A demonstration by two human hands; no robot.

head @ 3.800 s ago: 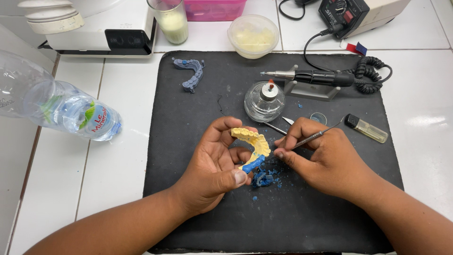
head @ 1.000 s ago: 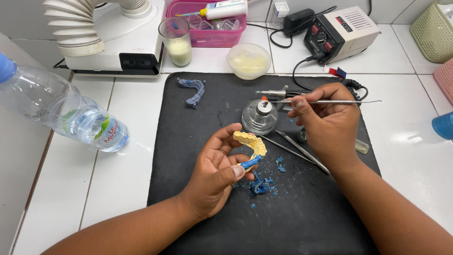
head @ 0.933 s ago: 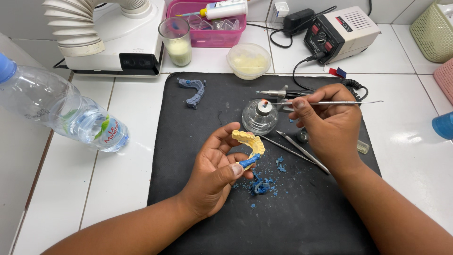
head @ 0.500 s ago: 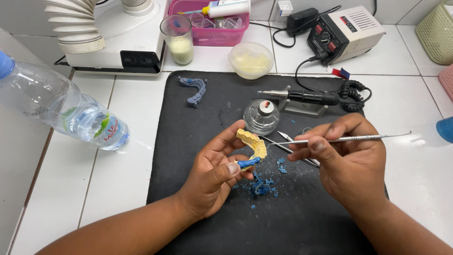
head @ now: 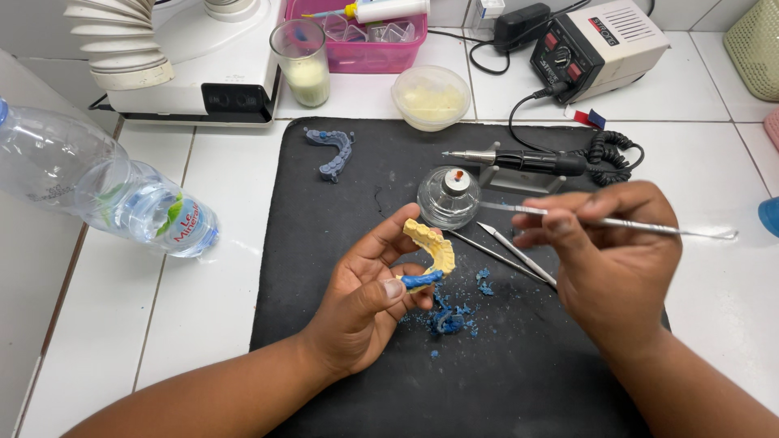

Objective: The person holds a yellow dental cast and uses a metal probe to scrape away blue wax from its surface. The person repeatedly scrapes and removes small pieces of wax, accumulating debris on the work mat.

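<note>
Yellow dental cast (head: pixel 432 247) clasped in left hand (head: pixel 365 300), right hand (head: pixel 617 259) pinching metal instrument (head: pixel 641 226), glass burner (head: pixel 449 197) behind, blue crumbs (head: pixel 450 316) below.

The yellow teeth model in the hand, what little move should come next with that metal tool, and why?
Probably bring the right hand and its thin metal tool across to the yellow teeth model. The left hand holds the model up, blue wax clings to its lower end, blue crumbs lie on the black mat, and the tool is off to the side.

left hand (head: pixel 365 296) cupped, palm up — right hand (head: pixel 617 251) raised, fingers pinched.
</note>
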